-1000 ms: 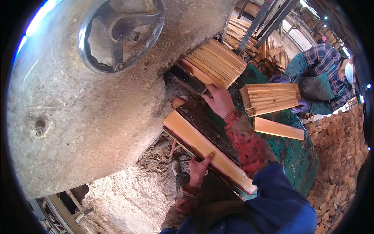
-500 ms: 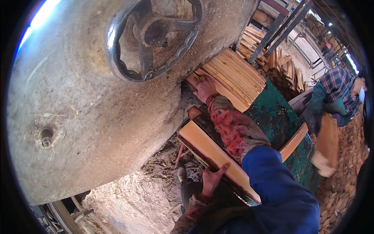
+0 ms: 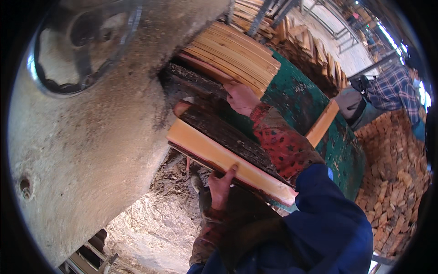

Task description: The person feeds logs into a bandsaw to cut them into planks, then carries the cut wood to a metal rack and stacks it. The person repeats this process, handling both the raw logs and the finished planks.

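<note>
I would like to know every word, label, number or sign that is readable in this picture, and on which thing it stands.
There is no readable text.
The board in the left hand, the stack of boards beside the right hand and the green table show no lettering.
The far background is too small and blurred to tell.

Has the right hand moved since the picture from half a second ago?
Yes. The right hand has moved away from the machine panel, rightward along the near side of the stacked boards.
</note>
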### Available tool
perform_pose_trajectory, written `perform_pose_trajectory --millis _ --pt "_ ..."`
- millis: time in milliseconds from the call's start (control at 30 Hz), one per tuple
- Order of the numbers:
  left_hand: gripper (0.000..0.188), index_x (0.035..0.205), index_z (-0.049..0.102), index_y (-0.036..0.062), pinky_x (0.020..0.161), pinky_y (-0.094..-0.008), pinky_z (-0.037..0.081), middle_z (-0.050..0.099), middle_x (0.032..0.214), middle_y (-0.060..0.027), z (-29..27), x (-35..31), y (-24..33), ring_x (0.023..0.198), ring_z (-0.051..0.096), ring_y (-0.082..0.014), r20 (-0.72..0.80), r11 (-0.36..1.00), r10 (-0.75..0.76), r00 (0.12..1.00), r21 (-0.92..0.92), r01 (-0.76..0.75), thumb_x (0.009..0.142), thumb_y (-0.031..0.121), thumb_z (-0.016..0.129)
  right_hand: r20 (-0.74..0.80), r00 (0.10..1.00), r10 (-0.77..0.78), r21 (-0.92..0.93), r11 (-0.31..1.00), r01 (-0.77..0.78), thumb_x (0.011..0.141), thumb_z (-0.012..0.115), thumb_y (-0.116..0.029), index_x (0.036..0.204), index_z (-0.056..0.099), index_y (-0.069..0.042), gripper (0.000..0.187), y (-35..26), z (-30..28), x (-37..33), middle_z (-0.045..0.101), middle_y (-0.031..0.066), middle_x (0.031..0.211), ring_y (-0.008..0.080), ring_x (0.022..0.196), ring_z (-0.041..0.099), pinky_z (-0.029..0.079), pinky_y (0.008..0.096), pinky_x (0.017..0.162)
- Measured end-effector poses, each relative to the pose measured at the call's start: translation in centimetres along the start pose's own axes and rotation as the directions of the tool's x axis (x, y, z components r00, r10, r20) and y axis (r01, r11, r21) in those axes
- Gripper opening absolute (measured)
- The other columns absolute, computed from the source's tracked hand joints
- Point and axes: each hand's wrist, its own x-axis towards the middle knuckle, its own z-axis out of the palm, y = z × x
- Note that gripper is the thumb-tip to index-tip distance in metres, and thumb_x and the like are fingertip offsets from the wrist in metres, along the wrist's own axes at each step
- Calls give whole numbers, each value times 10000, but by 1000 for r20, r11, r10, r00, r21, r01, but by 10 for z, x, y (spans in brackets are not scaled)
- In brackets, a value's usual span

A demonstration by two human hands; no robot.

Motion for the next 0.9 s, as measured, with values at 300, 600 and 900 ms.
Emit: perform_pose_trajectory --millis 300,600,900 --pt "549 1059 619 -91 612 -256 514 654 920 -96 -1 5 -17 772 615 -135 -40 997 39 998 -69 -41 739 298 838 146 970 196 486 839 -243 828 587 -90 1131 622 27 327 38 -67 -166 662 201 945 313 879 650 503 365 762" --pt "518 1048 602 -79 592 -276 529 635 904 -93 -2 3 -10 712 616 -149 -17 1000 28 999 11 -28 781 321 792 498 815 298 667 469 -579 850 588 -59 1184 613 34 348 20 -120 -283 658 48 921 77 863 566 475 265 747" --pt "310 953 586 -42 542 -260 496 612 813 -63 -16 9 -31 645 595 -130 19 996 92 996 -14 -92 855 237 680 550 787 279 465 680 -567 800 616 -132 1115 658 8 346 14 -113 -331 668 162 934 270 826 641 500 357 763"
